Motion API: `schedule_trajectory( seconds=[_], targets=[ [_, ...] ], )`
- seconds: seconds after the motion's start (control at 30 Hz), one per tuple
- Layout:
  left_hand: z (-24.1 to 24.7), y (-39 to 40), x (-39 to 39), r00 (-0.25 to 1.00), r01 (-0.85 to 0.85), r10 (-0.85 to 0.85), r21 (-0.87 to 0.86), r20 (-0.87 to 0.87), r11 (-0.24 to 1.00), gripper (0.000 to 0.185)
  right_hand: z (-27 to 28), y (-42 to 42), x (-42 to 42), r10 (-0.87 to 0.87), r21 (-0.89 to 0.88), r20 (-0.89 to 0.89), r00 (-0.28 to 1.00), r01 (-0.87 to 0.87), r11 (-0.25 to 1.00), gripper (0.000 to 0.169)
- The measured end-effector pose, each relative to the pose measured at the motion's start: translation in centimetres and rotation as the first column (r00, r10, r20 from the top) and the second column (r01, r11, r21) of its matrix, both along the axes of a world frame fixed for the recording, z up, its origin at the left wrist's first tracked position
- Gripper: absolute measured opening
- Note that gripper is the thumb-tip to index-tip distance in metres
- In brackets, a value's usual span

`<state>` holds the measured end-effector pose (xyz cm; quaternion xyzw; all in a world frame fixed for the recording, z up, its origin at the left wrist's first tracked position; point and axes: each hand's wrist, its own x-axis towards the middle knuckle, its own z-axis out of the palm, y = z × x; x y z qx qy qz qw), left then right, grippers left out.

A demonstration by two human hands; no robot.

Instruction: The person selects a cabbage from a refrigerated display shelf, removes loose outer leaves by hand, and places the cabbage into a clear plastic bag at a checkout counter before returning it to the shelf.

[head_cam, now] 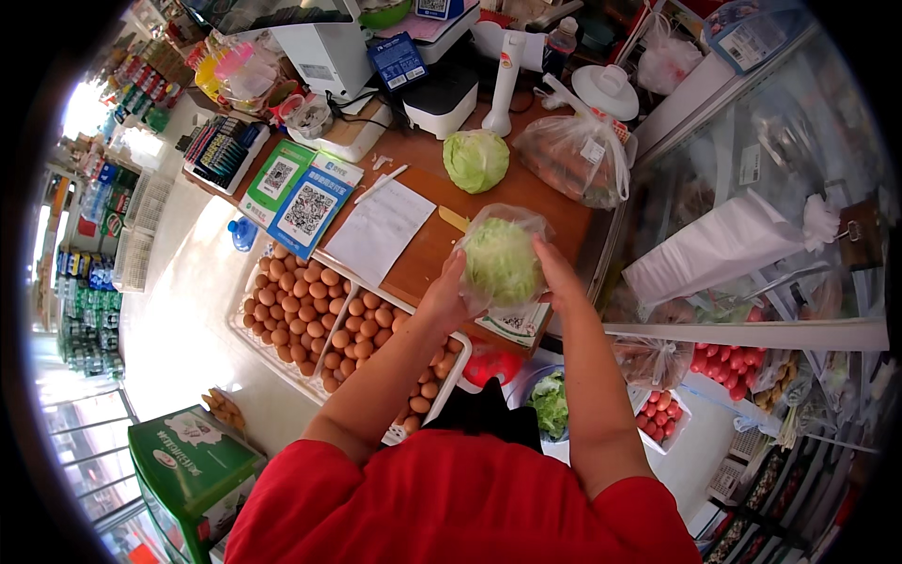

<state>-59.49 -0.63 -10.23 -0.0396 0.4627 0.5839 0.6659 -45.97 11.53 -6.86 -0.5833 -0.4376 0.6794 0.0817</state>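
Note:
A head of green cabbage in a clear plastic bag [502,261] is held between my two hands, over the near edge of the brown wooden counter [416,271]. My left hand [445,289] grips its left side and my right hand [557,271] its right side. Beyond it, an unbagged cabbage [476,161] sits on the counter. To the right of that lies a knotted clear bag of orange-brown produce [574,158]. A written sheet of paper [381,227] with a white pen [381,185] lies to the left.
White plastic crates of brown eggs [299,310] stand below the counter's left edge. Payment code signs [310,208], a white handheld device on a stand [504,84] and a black-and-white printer [442,99] are on the counter. At right is a glass display case [747,331] with a roll of plastic bags [715,257].

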Motion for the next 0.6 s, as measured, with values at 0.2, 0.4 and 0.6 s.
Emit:
schedule_trajectory(
  seconds=[0.2,0.4,0.6],
  targets=[
    [1.9,-0.1,0.7,0.983,-0.134,0.15,0.14,-0.111,0.981,0.056,-2.2,-2.4,1.4,-0.034,0.249,-0.368,0.929,0.134,0.959,0.055],
    [2.0,-1.7,0.7,0.798,0.002,0.31,0.516,-0.517,0.856,0.071,-2.0,-4.1,3.5,-0.308,-0.204,-0.811,0.497,0.254,0.946,0.054],
    [-1.9,-2.7,0.7,0.762,0.155,0.29,0.597,-0.579,0.787,0.079,-5.0,-5.3,2.7,-0.32,-0.221,-0.789,0.525,0.244,0.944,0.053]
  ],
)
